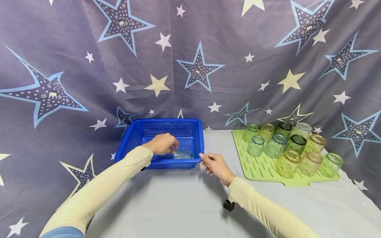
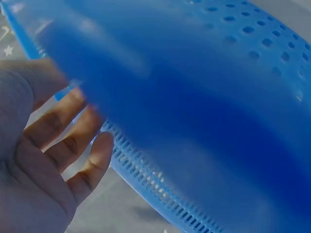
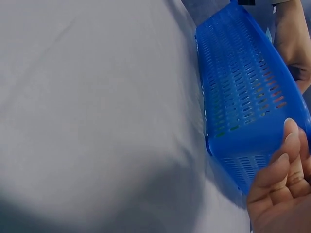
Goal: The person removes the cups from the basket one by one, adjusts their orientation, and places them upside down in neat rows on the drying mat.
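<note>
A blue plastic basket with slotted walls stands on the table by the curtain. My left hand reaches down into it, its fingertips at the near end of a clear greenish drinking glass lying on its side, which they seem to pinch. In the left wrist view the basket wall hides that glass and the thumb and index tips of the left hand. At the basket's front right corner, my right hand pinches the rim between thumb and forefinger; the right wrist view shows this hand against the corner.
On the right, a light green draining mat bears several upside-down glasses in green, yellow, blue, pink and dark tints. A white cloth covers the table. Behind hangs a grey curtain with stars.
</note>
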`<state>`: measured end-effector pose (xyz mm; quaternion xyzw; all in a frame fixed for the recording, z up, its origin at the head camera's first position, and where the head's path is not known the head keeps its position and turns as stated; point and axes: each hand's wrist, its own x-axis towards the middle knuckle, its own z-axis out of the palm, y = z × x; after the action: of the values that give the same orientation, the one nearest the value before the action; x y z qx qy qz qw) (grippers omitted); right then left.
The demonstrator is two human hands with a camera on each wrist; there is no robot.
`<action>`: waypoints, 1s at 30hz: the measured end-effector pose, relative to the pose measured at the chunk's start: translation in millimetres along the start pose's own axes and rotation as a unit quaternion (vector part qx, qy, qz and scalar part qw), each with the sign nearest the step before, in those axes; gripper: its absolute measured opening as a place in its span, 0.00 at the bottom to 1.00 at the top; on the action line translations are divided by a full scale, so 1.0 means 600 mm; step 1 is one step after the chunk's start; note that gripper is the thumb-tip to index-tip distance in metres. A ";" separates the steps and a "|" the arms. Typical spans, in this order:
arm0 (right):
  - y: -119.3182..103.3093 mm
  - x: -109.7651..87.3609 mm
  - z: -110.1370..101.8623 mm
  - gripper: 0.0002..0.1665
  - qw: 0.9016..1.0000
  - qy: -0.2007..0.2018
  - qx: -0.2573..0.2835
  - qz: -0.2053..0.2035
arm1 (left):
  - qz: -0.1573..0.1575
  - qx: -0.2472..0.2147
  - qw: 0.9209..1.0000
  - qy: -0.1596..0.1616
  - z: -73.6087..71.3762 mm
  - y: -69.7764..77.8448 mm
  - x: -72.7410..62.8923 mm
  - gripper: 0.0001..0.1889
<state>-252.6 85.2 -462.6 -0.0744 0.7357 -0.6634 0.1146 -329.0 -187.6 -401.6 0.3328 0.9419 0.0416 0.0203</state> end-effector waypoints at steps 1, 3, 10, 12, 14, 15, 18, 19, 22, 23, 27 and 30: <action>0.000 0.001 0.001 0.23 1.000 -0.001 0.001 0.000 | 0.002 0.002 1.000 0.004 0.001 0.000 0.000 0.07; 0.000 0.001 0.002 0.23 1.000 -0.001 0.002 -0.002 | 0.009 0.003 1.000 0.013 0.004 0.002 0.000 0.07; 0.002 0.001 0.004 0.23 1.000 0.007 0.007 0.002 | 0.041 0.033 0.997 0.049 0.015 -0.001 -0.004 0.08; 0.001 0.002 0.004 0.23 1.000 0.006 0.006 0.000 | 0.049 0.052 0.995 0.066 0.016 -0.003 -0.006 0.08; 0.000 0.003 0.004 0.24 1.000 0.005 0.004 -0.002 | 0.061 0.066 0.992 0.082 0.017 -0.003 -0.007 0.07; -0.001 0.003 0.004 0.24 1.000 0.006 0.004 -0.002 | 0.068 0.072 0.991 0.091 0.016 -0.003 -0.007 0.07; -0.001 0.003 0.002 0.24 1.000 0.012 0.002 0.001 | 0.085 0.082 0.987 0.108 0.017 -0.002 -0.006 0.06; -0.001 0.003 0.001 0.24 1.000 0.013 0.003 0.002 | 0.087 0.084 0.986 0.111 0.017 -0.002 -0.006 0.06; 0.000 0.004 0.000 0.24 1.000 0.016 0.003 0.004 | 0.084 0.077 0.987 0.109 0.018 -0.002 -0.007 0.08; 0.000 0.004 0.000 0.24 1.000 0.017 0.002 0.004 | 0.080 0.073 0.988 0.107 0.019 -0.002 -0.007 0.09; 0.001 0.004 -0.001 0.24 1.000 0.015 0.004 0.005 | 0.061 0.055 0.991 0.102 0.020 -0.002 -0.010 0.08; 0.001 0.004 -0.001 0.23 1.000 0.014 0.008 0.010 | 0.047 0.040 0.993 0.099 0.020 0.000 -0.012 0.08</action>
<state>-255.0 84.9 -463.6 -0.0565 0.7325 -0.6691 0.1118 -322.4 -191.4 -413.4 0.3716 0.9234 0.0375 -0.0885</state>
